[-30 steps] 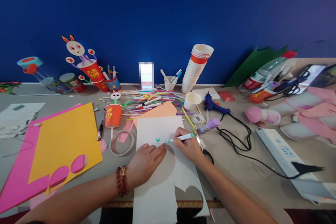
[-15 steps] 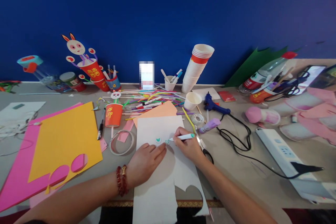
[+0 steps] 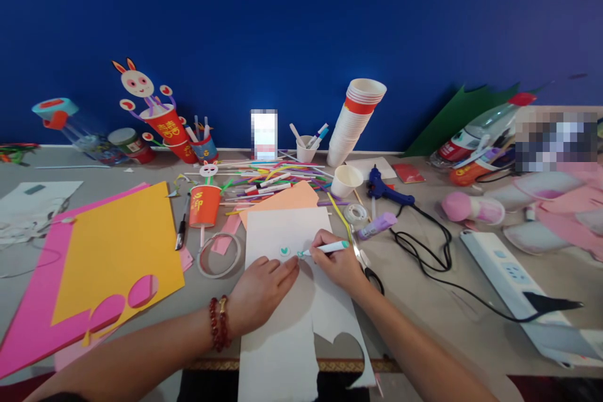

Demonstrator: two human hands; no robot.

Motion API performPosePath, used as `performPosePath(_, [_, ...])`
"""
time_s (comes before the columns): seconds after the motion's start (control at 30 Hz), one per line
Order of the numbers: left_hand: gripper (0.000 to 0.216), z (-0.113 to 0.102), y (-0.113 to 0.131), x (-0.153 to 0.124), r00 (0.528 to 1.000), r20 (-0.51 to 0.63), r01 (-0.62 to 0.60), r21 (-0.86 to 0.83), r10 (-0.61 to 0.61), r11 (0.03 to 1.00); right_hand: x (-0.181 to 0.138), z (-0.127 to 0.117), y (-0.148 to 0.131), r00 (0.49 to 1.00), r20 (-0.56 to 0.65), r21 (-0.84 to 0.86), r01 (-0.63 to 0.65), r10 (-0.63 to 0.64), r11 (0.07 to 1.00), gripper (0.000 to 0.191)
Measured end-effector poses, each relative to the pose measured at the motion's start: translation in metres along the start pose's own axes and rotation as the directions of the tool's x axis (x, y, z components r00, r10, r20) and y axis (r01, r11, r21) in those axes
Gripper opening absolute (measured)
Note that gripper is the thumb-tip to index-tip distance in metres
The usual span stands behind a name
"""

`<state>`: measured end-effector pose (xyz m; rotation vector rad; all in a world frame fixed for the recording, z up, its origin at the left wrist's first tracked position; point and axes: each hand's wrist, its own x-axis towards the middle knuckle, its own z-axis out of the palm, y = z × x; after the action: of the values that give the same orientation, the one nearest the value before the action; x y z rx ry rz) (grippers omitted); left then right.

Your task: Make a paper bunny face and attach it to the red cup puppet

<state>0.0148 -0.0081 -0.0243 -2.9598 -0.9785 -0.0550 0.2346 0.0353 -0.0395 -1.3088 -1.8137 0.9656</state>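
Note:
My right hand (image 3: 336, 264) grips a teal-and-white marker (image 3: 325, 249), its tip on a white paper sheet (image 3: 287, 326) beside two small teal marks (image 3: 284, 252). My left hand (image 3: 261, 289), with a red bead bracelet at the wrist, lies flat on the same sheet, fingers stretched toward the marks and pressing the paper down. The sheet has pieces cut out of its lower right side.
Yellow card (image 3: 115, 251) on pink card lies at left. An orange paper cup (image 3: 204, 205), a tape ring (image 3: 219, 255), straws and pens (image 3: 273, 179), a cup stack (image 3: 353, 119), a blue glue gun (image 3: 386, 191), scissors (image 3: 365, 264) and a power strip (image 3: 499, 260) surround the sheet.
Almost nothing has moved. The marker tip has shifted only slightly at the teal mark, and my left hand stays flat on the sheet.

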Motion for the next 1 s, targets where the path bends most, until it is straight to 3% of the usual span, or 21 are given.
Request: performPosePath(1.0, [0.043,0.0006,-0.0006,-0.0004,1.0,0.009,-0.004,-0.006,0.004,1.0,-0.0006,-0.0003,-0.0012,1.0,-0.013,-0.007,-0.008,0.007,1.0,0.015])
